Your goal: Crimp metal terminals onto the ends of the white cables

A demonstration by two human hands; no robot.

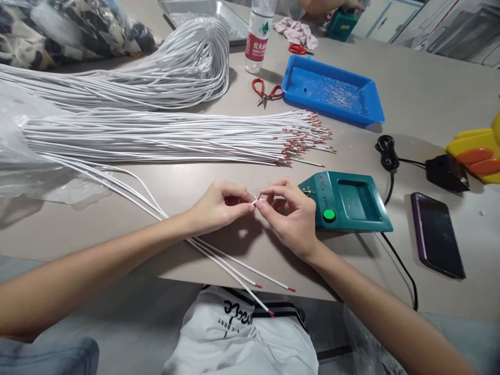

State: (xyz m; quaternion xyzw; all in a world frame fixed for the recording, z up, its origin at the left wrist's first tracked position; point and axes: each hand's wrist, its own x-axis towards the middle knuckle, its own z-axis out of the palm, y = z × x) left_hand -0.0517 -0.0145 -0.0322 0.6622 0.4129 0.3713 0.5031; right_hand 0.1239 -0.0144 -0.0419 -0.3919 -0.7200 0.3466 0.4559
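Note:
In the head view, my left hand [224,207] pinches a white cable [253,202] close to its end. Opposite it, my right hand [287,212] is closed on the red wire [260,197] that comes out of that end; the fingertips of both hands nearly meet. Several white cables with red tips [230,263] run under my left forearm and past the table's front edge. Just right of my right hand sits a green device [351,203] with a bright green button. A thick bundle of white cables [167,136] lies behind my hands, its red ends pointing right.
A coiled cable bundle [187,62], a bottle [259,36], red-handled snippers [265,94] and a blue tray [332,91] with small clear bits stand farther back. To the right are a phone [437,234], a black adapter [446,173] and its cord. Another person's hand [353,5] shows at the top.

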